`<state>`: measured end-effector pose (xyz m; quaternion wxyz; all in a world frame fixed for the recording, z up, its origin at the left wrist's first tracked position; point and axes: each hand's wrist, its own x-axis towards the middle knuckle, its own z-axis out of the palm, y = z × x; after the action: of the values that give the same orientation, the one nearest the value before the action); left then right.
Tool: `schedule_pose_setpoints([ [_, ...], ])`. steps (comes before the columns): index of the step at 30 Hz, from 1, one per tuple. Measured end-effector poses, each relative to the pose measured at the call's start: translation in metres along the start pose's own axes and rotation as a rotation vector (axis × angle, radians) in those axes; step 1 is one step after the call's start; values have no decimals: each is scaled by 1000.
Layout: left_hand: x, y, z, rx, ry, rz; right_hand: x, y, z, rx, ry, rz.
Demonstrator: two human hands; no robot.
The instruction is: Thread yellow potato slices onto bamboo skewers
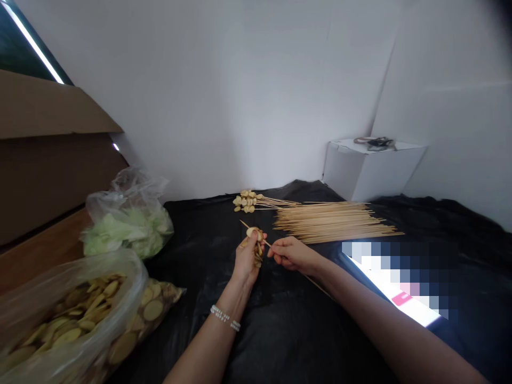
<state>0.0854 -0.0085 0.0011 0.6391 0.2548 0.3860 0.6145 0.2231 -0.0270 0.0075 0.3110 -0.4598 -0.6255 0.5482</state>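
At front left, an open bag (pixel 141 280) holds slices (pixel 76 325); behind it stands a bag of leaves (pixel 132 229). On the sheet (pixel 196 224), loaded skewers (pixel 248 201) lie beyond the left hand (pixel 247 256), bare sticks (pixel 332 221) right of them, a screen (pixel 420 312) nearer, a box (pixel 360 170) behind at right.

The skewer (pixel 266 243) is thin, straight and of pale wood colour, and it is held aslant between the left grip (pixel 247 257) and the right grip (pixel 291 254), with its tip toward the upper left. Near this tip a pale yellow, flat slice (pixel 252 232) seems to sit on it, although the piercing is hidden. More slices (pixel 258 261), with browner edges, are bunched in the left grip, below the skewer.
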Motion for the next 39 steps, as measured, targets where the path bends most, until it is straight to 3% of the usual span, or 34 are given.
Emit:
schedule_pose_setpoints([
  [2,1,0,0,0,21,-1,0,1,1,-153,84,-79],
  [6,2,2,-1,-14,56,30,-4,2,11,-790,406,-280],
  [9,1,3,0,-16,27,31,-7,1,16,-977,435,-292],
  [11,0,2,0,-12,6,16,-6,-1,15,-868,425,-303],
  [13,-2,1,1,-8,-5,-4,-5,-2,10,-603,378,-281],
  [17,-4,1,3,-3,-70,-45,-3,-4,-3,104,41,-50],
  [20,-4,0,3,9,-102,-49,-1,-3,-7,287,-109,12],
  [22,-3,0,2,20,-83,-33,0,-1,-5,88,1,-59],
  [26,-2,-2,2,17,3,-7,-2,3,7,-712,415,-300],
  [28,-2,-3,2,11,23,-8,-4,3,11,-976,468,-336],
  [30,-2,-3,3,12,12,-9,-6,3,12,-1028,454,-329],
  [32,-3,-4,3,19,-12,-8,-6,1,10,-877,451,-322],
  [34,-5,-5,3,30,-46,-15,-4,-1,7,-584,396,-275],
  [39,-6,-7,4,35,-144,-51,-2,-3,-4,184,11,-20],
])
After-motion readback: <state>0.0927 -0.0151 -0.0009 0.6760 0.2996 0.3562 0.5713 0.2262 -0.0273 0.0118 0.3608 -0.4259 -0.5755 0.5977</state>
